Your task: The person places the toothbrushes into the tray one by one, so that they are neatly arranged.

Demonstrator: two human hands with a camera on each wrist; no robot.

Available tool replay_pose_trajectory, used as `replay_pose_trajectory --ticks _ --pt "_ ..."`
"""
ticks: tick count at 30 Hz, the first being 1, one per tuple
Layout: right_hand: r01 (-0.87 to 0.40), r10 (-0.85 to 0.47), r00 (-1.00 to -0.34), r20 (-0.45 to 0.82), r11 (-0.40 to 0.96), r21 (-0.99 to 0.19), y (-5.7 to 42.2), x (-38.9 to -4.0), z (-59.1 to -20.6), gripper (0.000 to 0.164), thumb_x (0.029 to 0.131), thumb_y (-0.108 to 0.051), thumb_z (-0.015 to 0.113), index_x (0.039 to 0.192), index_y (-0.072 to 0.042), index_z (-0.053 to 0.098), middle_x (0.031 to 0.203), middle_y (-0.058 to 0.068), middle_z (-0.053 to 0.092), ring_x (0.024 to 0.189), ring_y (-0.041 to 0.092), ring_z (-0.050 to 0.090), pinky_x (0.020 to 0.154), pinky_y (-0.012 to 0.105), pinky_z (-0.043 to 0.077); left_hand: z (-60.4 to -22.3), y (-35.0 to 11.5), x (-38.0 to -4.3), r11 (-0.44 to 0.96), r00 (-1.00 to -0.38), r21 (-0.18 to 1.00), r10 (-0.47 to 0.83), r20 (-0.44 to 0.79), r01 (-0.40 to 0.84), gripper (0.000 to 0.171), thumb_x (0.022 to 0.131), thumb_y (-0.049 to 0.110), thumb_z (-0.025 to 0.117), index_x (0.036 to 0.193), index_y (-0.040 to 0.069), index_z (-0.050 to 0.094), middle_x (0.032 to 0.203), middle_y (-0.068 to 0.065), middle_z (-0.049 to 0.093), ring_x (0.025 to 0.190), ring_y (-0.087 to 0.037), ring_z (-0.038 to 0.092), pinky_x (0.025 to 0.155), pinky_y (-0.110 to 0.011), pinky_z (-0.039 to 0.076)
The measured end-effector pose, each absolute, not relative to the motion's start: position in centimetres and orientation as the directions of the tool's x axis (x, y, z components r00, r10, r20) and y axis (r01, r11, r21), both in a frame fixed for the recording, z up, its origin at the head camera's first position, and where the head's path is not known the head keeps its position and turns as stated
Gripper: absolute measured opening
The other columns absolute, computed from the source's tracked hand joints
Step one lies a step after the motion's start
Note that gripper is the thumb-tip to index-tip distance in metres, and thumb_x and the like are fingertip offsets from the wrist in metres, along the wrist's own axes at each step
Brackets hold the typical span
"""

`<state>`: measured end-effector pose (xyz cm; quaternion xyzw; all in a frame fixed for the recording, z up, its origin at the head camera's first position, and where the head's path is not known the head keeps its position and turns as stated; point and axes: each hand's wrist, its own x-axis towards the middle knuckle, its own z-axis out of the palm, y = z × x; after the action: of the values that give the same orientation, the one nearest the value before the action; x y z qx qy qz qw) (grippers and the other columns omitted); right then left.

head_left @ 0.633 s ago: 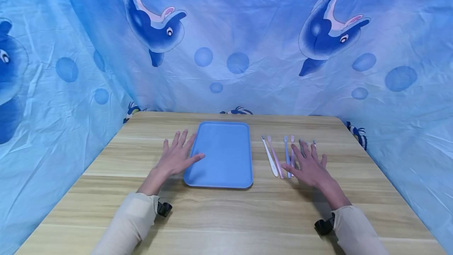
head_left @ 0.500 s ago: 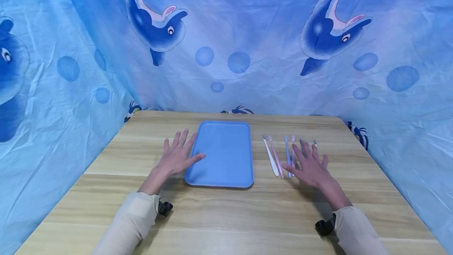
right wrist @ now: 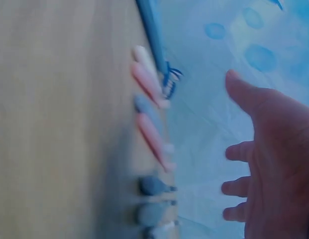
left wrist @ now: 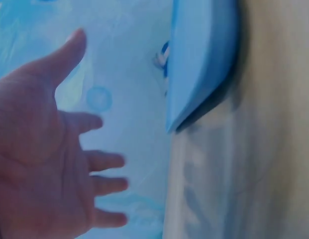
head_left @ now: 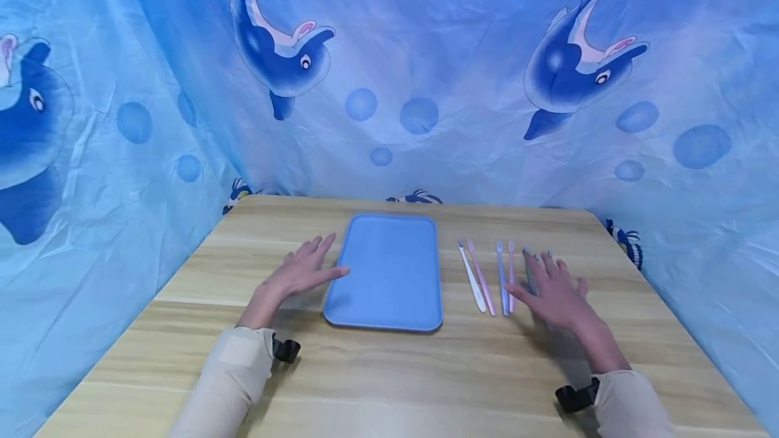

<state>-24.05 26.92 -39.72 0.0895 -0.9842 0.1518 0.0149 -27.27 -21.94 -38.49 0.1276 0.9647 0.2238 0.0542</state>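
Note:
My left hand (head_left: 299, 274) hovers over the left side of a blue rectangular tray (head_left: 383, 272), fingers extended and holding nothing. In the left wrist view its palm (left wrist: 40, 154) shows bare, apart from the tray. A white toothbrush (head_left: 471, 278), a pink toothbrush (head_left: 482, 280), a blue toothbrush (head_left: 502, 276) and a second pink toothbrush (head_left: 511, 268) lie right of the tray. Above further toothbrushes is my right hand (head_left: 556, 295), spread and holding nothing; it partly hides them. The right wrist view shows those as dark and greyish handles (right wrist: 152, 213), blurred.
Everything lies on a wood-grain table (head_left: 377, 384). Behind it and along both sides hangs a blue curtain (head_left: 462, 39) printed with dolphins and bubbles. A small black wrist camera (head_left: 575, 397) sits at each cuff.
The head view has shifted slightly. My right hand has moved right, its thumb now near the second pink toothbrush. My left hand has drawn a little left from the tray. Tray and toothbrushes lie as before.

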Motion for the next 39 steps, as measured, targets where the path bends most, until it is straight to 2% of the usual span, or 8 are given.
replay_pose_trajectory --ticks 5,10,14,17,21,26,34,39 --pt "-0.118 -0.135 -0.990 -0.029 0.938 -0.325 29.8 -24.0 -38.7 0.091 0.099 -0.061 0.046 0.154 0.008 0.025 0.153 0.044 0.024 0.136 0.067 0.026 0.097 0.087 0.026 -38.3 -23.5 -28.1 0.797 -0.927 0.567 0.347 -0.144 0.210 0.109 0.085 0.055 0.072 0.162 0.010 0.009 0.168 -0.023 0.009 0.155 -0.047 0.009 0.122 -0.069 0.015" --pt "-0.057 -0.114 -0.987 -0.114 0.908 -0.415 33.1 -24.9 -37.4 0.092 0.102 -0.057 0.044 0.151 0.017 0.021 0.149 0.048 0.025 0.133 0.067 0.029 0.103 0.076 0.035 -37.9 -24.7 -29.0 0.770 -0.919 0.610 0.357 -0.169 0.188 0.114 0.081 0.042 0.081 0.162 0.010 0.007 0.168 -0.024 0.007 0.155 -0.048 0.008 0.123 -0.067 0.017" --pt "0.017 -0.073 -0.977 -0.199 0.907 -0.420 35.7 -24.9 -37.0 0.092 0.103 -0.057 0.037 0.149 0.021 0.019 0.148 0.049 0.023 0.132 0.068 0.028 0.102 0.073 0.037 -37.8 -25.0 -29.4 0.763 -0.904 0.622 0.376 -0.205 0.176 0.117 0.080 0.039 0.083 0.163 0.012 0.006 0.169 -0.022 0.005 0.155 -0.047 0.006 0.123 -0.067 0.017" --pt "0.073 -0.045 -0.966 -0.255 0.897 -0.436 37.2 -24.9 -37.4 0.093 0.103 -0.058 0.034 0.148 0.023 0.017 0.148 0.050 0.019 0.133 0.068 0.024 0.105 0.074 0.034 -38.0 -25.0 -29.7 0.760 -0.895 0.627 0.387 -0.223 0.172 0.117 0.080 0.038 0.084 0.163 0.013 0.005 0.169 -0.021 0.004 0.156 -0.046 0.006 0.123 -0.066 0.017" --pt "0.143 -0.002 -0.952 -0.306 0.880 -0.452 38.4 -25.1 -37.9 0.095 0.103 -0.060 0.032 0.148 0.022 0.015 0.149 0.050 0.012 0.134 0.068 0.019 0.107 0.074 0.031 -38.4 -25.0 -30.1 0.761 -0.898 0.628 0.378 -0.223 0.165 0.117 0.080 0.040 0.084 0.163 0.016 0.004 0.170 -0.020 0.004 0.156 -0.045 0.006 0.124 -0.066 0.016" --pt "0.214 0.021 -0.925 -0.379 0.853 -0.475 39.1 -25.3 -38.2 0.101 0.100 -0.065 0.034 0.150 0.019 0.009 0.151 0.049 0.004 0.134 0.067 0.022 0.106 0.071 0.037 -39.1 -25.3 -30.2 0.760 -0.900 0.636 0.362 -0.244 0.134 0.119 0.080 0.042 0.083 0.163 0.019 0.001 0.170 -0.021 0.002 0.156 -0.045 0.005 0.124 -0.064 0.014" --pt "0.219 0.019 -0.920 -0.392 0.853 -0.474 38.7 -25.0 -38.6 0.101 0.100 -0.065 0.035 0.150 0.019 0.010 0.150 0.049 0.007 0.134 0.067 0.024 0.106 0.071 0.036 -39.7 -25.0 -30.0 0.759 -0.895 0.636 0.371 -0.248 0.138 0.119 0.080 0.043 0.083 0.163 0.015 0.002 0.168 -0.024 0.004 0.155 -0.047 0.006 0.124 -0.064 0.014" --pt "0.219 0.013 -0.915 -0.403 0.855 -0.470 38.5 -25.1 -38.7 0.102 0.100 -0.066 0.033 0.150 0.019 0.010 0.151 0.049 0.008 0.133 0.067 0.024 0.105 0.070 0.038 -40.1 -24.7 -30.4 0.764 -0.891 0.627 0.381 -0.247 0.152 0.120 0.079 0.043 0.083 0.163 0.015 0.002 0.169 -0.022 0.002 0.155 -0.046 0.004 0.124 -0.065 0.013"
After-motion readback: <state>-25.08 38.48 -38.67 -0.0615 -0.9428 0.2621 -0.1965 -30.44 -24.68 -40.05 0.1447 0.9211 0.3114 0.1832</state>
